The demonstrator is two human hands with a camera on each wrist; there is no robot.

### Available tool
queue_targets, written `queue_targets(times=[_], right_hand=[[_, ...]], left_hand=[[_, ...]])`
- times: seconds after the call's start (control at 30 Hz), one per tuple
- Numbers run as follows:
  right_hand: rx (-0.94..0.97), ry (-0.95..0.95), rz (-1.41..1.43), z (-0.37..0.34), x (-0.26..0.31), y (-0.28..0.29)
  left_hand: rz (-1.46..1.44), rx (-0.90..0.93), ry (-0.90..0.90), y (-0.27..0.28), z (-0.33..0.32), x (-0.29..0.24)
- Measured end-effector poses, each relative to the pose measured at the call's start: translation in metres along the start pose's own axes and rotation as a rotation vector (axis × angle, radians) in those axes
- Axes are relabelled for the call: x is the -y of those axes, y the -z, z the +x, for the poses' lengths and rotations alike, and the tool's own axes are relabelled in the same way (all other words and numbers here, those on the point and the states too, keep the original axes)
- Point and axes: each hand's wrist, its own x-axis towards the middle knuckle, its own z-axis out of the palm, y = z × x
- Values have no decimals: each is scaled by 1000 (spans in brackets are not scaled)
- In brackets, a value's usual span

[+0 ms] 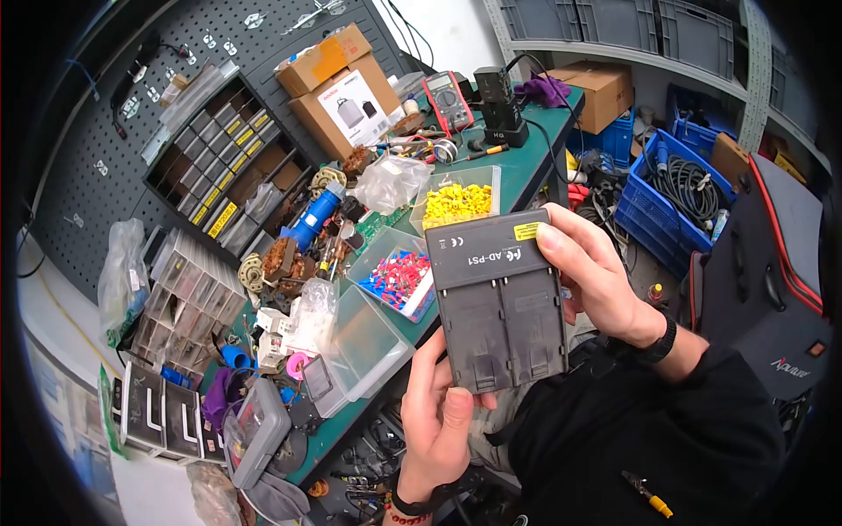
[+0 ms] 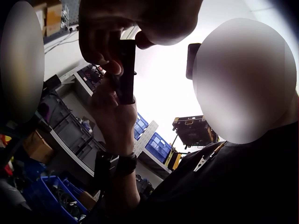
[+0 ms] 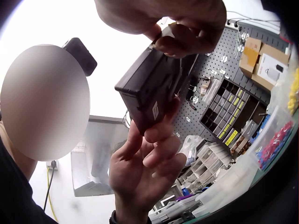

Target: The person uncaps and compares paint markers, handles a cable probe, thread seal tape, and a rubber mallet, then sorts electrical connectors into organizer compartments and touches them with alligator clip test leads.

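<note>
Black device (image 1: 502,302) is held beside cluttered green bench (image 1: 528,162); pegboard (image 1: 92,131) beyond.

Flat green workbench (image 1: 524,167): is bearing small yellow plastic pieces (image 1: 458,202). Rectangular black plastic plate (image 1: 502,316), beside workbench: is showing white lettering (image 1: 497,257).

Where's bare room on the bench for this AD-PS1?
Bench: small patch between yellow-parts bin, screwdriver and near edge. Also a thin strip between clear tray and that edge, probably too narrow. Crowded around blue cylinder.
</note>
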Motion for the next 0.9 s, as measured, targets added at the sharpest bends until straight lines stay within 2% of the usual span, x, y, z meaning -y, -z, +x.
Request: queue_targets(times=[0.07,0.2,0.23,0.27,0.33,0.4,0.47,0.5,0.53,0.6,0.67,0.73,0.77,0.83,0.9], right_hand=[[-1,6,9,1,0,0],[-1,20,-259,5,-7,0],[16,-124,-256,3,-14,2],[16,-128,-254,-1,-20,-2],[99,-97,50,-10,-32,-15],[282,-161,166,-11,-49,-5],[174,-179,267,-14,-57,-11],[202,-115,447,-15,-57,-17],[195,-87,475,-13,-54,-20],[179,-171,506,-9,-57,-21],[252,-251,820,-8,-59,-19],[326,-285,1006,-3,-60,-14],[320,-287,1001,-1,-62,-12],[444,-254,1117,2,-67,-9],[401,-260,1107,-2,-62,-11]], left_hand=[[9,-6,-12,-1,0,1],[137,-83,-14,-7,-2,-2],[311,-101,-115,-10,-2,1],[484,-118,-216,-11,-3,5],[896,-55,-377,-12,-5,11],[1148,20,-428,-25,-10,6],[1204,-39,-448,-32,-13,13],[1322,-37,-467,-35,-13,11],[1440,-35,-485,-37,-13,9],[1476,-41,-486,-39,-14,9],[1331,-56,-521,-41,-13,9],[1247,-57,-504,-37,-13,8],[1240,-102,-532,-35,-13,9],[1236,-148,-550,-32,-11,7],[1255,-196,-600,-29,-8,13]])
